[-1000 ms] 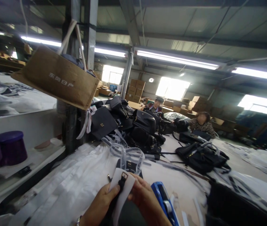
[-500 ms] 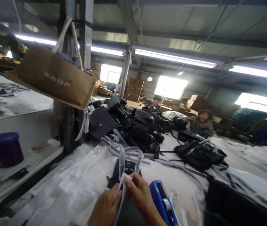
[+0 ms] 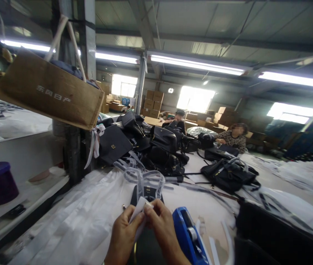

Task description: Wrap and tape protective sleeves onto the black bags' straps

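A folded white strip (image 3: pixel 139 208) is pinched between both hands at the bottom centre. My left hand (image 3: pixel 123 232) grips it from the left, thumb on top. The fingers of my right hand (image 3: pixel 160 224) close on its upper right end. Beneath and behind the hands lies a black bag (image 3: pixel 148 191), with its loop handles (image 3: pixel 160 184) wrapped in clear plastic and standing up. A blue tape dispenser (image 3: pixel 186 233) sits just right of my right hand.
White plastic sheets (image 3: pixel 81 217) cover the table's left side. Black bags (image 3: pixel 164 139) are heaped behind, more (image 3: pixel 229 173) lie right. A brown bag (image 3: pixel 48 90) hangs from a post. Two people sit across the table; a dark object (image 3: pixel 277 232) fills the lower right.
The view has shifted, so the surroundings sit slightly further left. My left hand has moved up along the white strip, with its thumb now nearer my right fingers.
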The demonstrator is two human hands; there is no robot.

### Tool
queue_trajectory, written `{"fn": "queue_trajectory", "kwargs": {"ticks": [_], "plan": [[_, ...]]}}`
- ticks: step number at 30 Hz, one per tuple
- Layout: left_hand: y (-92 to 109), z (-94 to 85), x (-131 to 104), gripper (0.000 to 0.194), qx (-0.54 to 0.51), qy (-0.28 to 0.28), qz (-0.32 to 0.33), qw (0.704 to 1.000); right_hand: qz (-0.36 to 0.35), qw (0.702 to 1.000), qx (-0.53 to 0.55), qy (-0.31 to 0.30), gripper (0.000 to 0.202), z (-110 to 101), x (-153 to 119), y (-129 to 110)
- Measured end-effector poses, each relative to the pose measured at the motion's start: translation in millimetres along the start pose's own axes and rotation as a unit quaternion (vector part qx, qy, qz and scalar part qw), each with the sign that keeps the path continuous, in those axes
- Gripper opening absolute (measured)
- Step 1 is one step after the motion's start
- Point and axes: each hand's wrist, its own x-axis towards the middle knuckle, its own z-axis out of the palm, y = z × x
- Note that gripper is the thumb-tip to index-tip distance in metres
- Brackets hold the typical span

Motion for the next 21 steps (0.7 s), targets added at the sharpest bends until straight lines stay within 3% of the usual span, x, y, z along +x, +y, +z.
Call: {"fn": "queue_trajectory", "kwargs": {"ticks": [6, 10, 15, 21], "plan": [[5.9, 3.2, -6.6, 0.025, 0.093, -0.016, 0.068, 0.993, 0.069, 0.985, 0.153, 0.022, 0.026, 2.2, -1.9, 4.0], [6.7, -1.5, -11.4, 0.017, 0.176, -0.063, 0.157, 0.970, 0.117, 0.968, 0.222, 0.030, 0.019, 0.3, -1.7, 4.4], [-1.5, -4.2, -10.9, 0.026, 0.215, -0.087, 0.204, 0.951, 0.184, 0.941, 0.281, 0.028, 0.022, -5.1, -4.9, -0.7], [-16.7, -2.3, 2.3, 0.022, 0.341, -0.137, 0.283, 0.886, 0.182, 0.936, 0.300, 0.013, 0.040, -17.4, -12.1, 6.7]]}}
